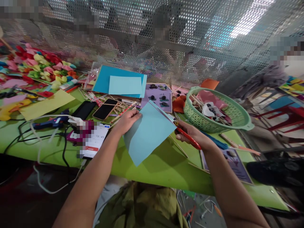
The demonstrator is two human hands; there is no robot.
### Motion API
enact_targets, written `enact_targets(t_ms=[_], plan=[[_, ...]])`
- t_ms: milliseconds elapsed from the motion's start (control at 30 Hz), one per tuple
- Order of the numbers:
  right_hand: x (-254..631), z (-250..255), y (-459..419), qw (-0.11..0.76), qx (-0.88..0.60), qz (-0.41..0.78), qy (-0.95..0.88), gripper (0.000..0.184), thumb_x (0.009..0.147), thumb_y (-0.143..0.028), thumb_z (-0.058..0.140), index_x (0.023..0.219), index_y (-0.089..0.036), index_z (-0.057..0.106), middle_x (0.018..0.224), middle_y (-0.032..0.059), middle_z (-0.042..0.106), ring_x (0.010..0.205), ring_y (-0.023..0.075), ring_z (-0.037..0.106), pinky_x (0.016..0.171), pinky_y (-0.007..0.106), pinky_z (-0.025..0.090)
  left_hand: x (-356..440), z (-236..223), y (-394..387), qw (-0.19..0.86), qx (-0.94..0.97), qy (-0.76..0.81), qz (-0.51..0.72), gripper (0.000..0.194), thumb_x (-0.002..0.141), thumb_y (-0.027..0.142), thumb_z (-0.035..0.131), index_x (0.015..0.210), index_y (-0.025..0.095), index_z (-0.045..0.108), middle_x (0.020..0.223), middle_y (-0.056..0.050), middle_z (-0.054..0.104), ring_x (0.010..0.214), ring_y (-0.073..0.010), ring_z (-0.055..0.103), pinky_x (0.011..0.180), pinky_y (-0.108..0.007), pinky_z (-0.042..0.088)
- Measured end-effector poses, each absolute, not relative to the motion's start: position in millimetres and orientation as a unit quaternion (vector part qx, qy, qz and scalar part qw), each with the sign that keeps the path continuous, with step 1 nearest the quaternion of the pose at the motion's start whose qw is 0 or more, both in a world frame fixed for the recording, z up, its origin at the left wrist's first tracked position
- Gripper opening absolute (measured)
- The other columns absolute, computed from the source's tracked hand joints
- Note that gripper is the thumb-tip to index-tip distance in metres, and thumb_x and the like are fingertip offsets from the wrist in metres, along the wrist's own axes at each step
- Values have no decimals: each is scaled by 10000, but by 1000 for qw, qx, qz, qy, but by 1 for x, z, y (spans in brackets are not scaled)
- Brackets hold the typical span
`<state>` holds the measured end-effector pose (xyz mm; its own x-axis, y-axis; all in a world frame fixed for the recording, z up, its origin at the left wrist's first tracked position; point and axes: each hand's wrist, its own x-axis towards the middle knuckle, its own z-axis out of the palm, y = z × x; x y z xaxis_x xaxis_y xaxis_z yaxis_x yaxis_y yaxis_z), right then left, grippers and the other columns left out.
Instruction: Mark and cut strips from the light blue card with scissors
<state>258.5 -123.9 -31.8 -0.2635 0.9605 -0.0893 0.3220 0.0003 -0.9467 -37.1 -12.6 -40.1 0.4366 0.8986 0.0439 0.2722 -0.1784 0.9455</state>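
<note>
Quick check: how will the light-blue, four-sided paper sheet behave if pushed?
The paper sheet probably flexes easily, since its lower-left edge curves. It seems light: the left hand holds it near one edge. A firm push might crease or nick it, as the red-handled metal scissors have their blades along its upper-right edge.
</note>
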Motion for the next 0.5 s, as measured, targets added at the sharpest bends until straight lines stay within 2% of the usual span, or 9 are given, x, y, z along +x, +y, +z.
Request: enact_targets(t_ms=[100,267,400,500], plan=[[256,-32,-123,331,-541,488,-600,642,694,-577,878,1128,-197,596,698,-66,477,589,94,434,475,225,323,-37,-41,-13,485,696,420,322,348,891,517,594,752,205,529,722,22,526,689,-149,501,657,-282,385],[251,-30,-122,335,-577,486,-564,625,627,-586,897,1034,-210,608,632,-86,461,501,80,407,410,214,326,-38,-40,-14,488,691,423,324,345,884,524,607,764,207,540,734,14,554,698,-160,519,656,-284,408],[252,-29,-122,323,-588,472,-572,545,638,-569,893,950,-208,631,607,-86,437,486,82,409,400,219,364,-37,-40,-14,494,688,419,326,331,880,514,612,773,206,559,745,13,570,707,-160,521,664,-281,416],[253,-30,-122,319,-594,467,-573,552,652,-577,882,975,-202,637,619,-78,454,496,91,425,412,229,383,-37,-40,-14,496,685,417,334,333,871,514,624,763,206,559,728,15,561,695,-156,507,660,-279,416]])
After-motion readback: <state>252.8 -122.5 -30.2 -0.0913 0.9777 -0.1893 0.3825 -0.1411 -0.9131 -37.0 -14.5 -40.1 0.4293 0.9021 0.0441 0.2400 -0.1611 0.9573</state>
